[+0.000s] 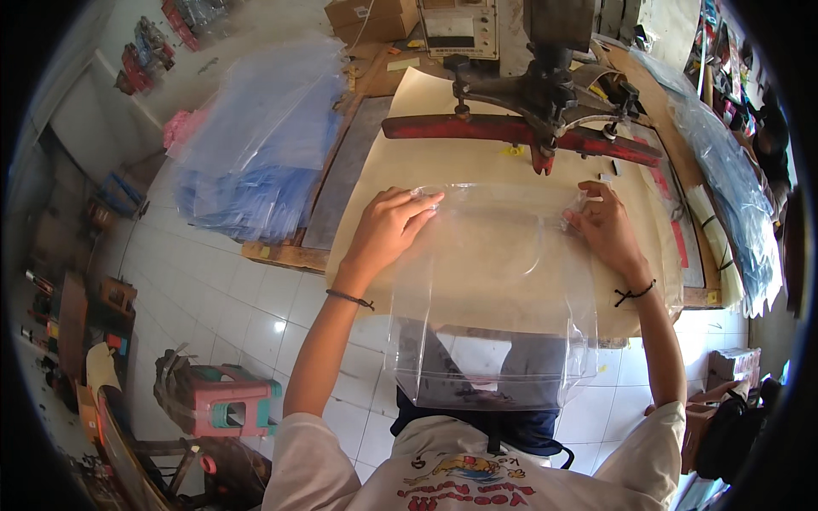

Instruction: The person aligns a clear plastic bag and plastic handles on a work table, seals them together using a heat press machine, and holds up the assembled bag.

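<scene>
A clear plastic bag (486,294) is spread between my hands, its far part on a tan sheet (375,200) and its near part hanging past the table's front edge. My left hand (394,223) pinches its far left corner between thumb and fingers. At the far right corner, my right hand (605,223) grips the bunched film with curled fingers. Just beyond both hands, a dark metal press head with long red bars (460,128) hangs over the tan sheet. A small yellow scrap (513,151) lies under the bars.
Left of the press, a tall pile of bluish plastic sheets (256,145) overhangs the table edge. More clear film (724,162) drapes along the right side. Behind stand a control box (460,30) and a cardboard box (371,19). A pink stool (226,400) sits on the tiled floor.
</scene>
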A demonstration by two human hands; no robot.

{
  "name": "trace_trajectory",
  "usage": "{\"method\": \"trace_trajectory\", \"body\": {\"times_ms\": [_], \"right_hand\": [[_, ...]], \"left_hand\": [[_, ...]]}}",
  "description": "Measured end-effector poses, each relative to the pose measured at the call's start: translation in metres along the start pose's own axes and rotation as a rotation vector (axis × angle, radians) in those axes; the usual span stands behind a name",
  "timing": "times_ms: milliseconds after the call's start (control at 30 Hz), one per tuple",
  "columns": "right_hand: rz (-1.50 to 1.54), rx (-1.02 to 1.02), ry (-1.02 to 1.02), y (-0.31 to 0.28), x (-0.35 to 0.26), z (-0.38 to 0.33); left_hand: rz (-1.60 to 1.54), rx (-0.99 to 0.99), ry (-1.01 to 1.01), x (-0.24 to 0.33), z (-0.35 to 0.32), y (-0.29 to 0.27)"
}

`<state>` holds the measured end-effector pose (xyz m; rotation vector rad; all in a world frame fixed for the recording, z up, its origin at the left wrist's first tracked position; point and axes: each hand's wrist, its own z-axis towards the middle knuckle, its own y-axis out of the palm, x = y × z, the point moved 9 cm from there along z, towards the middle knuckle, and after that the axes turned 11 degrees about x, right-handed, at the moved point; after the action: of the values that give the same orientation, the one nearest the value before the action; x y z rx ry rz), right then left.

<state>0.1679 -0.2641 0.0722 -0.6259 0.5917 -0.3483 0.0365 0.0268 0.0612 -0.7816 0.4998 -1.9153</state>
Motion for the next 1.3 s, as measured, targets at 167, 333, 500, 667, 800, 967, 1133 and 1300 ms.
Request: {"method": "trace_trajectory", "body": {"times_ms": [167,333,500,667,800,967,1133,1300], "right_hand": [[0.030,-0.088,0.327,0.007,0.017,0.005],[0.235,-0.253,0.389,0.026,0.061,-0.001],[0.394,-0.375,0.239,0.005,0.001,-0.003],[0.443,-0.434,0.406,-0.049,-0.061,-0.002],[0.498,-0.294,0.259,-0.089,-0.098,0.036],[0.428,-0.011,0.064,-0.137,-0.148,0.111],[0.384,0.292,-0.136,-0.187,-0.212,0.115],[0.126,0.257,-0.649,-0.149,-0.212,0.038]], "left_hand": [[-0.349,-0.113,-0.337,-0.038,-0.003,0.008],[-0.747,-0.187,-0.541,-0.042,0.002,0.025],[-0.644,-0.161,-0.586,-0.016,-0.020,-0.010],[-0.944,-0.063,-0.696,0.024,-0.014,-0.084],[-0.914,-0.027,-0.637,0.030,0.011,-0.131],[-0.712,0.209,-0.370,0.041,0.085,-0.219],[-0.296,0.667,0.044,0.126,0.072,-0.332],[-0.102,0.522,0.478,0.177,-0.032,-0.286]]}}
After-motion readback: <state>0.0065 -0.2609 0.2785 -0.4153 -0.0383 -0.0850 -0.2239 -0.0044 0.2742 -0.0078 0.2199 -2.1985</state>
